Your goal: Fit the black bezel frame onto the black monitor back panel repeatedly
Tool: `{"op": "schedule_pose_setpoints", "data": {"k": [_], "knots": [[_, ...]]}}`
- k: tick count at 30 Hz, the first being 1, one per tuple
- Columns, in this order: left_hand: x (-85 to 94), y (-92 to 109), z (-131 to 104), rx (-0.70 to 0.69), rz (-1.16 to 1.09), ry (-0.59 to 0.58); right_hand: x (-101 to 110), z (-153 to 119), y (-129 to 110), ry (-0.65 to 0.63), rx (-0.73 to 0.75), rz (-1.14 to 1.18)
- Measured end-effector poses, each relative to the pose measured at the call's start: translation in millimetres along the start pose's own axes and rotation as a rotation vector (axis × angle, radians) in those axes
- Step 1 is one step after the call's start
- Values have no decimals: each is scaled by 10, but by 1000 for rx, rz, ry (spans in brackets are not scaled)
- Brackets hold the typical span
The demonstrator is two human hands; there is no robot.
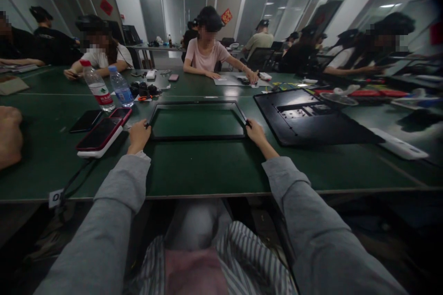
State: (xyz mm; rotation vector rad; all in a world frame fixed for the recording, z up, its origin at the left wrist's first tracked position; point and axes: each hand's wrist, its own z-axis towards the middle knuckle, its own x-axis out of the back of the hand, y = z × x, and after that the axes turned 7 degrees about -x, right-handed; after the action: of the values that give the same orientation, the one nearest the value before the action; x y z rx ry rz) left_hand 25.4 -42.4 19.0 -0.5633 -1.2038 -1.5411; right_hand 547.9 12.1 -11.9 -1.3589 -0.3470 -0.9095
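A thin black rectangular frame is in front of me over the green table, and the green surface shows through its opening. My left hand grips its left side near the front corner. On the opposite side, my right hand has its fingers closed round the right edge. To the right lies a large black panel with a recessed middle section holding metal parts. It does not touch my right hand.
Phones on a white block, a dark phone and two bottles stand left. A person's hand rests at the far left. A white power strip lies right. A person in pink works opposite.
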Motion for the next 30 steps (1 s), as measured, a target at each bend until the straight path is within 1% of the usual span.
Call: {"op": "schedule_pose_setpoints", "data": {"k": [3, 9, 12, 15, 18, 21, 23, 26, 28, 30], "knots": [[6, 8, -4, -17, -9, -3, 13, -25, -46, -1, -17, -19], [22, 52, -6, -125, -1, -88, 38, -51, -142, 8, -64, -50], [-2, 73, 1, -159, -17, -72, 40, -41, -159, 21, -66, -26], [-11, 114, -10, -228, -96, -68, 30, -13, -151, 59, -76, 12], [14, 169, -47, -306, -199, -168, 10, 22, -119, 92, -89, 58], [47, 207, -73, -383, -242, -281, -8, 59, -67, 118, -89, 111], [54, 212, -67, -385, -231, -319, -15, 84, -25, 133, -95, 128], [40, 195, -34, -336, -201, -339, -7, 120, 25, 111, -95, 137], [23, 178, -15, -298, -210, -337, 22, 132, 26, 73, -87, 162], [9, 165, -7, -261, -244, -317, 90, 128, -11, 81, -66, 177]]}}
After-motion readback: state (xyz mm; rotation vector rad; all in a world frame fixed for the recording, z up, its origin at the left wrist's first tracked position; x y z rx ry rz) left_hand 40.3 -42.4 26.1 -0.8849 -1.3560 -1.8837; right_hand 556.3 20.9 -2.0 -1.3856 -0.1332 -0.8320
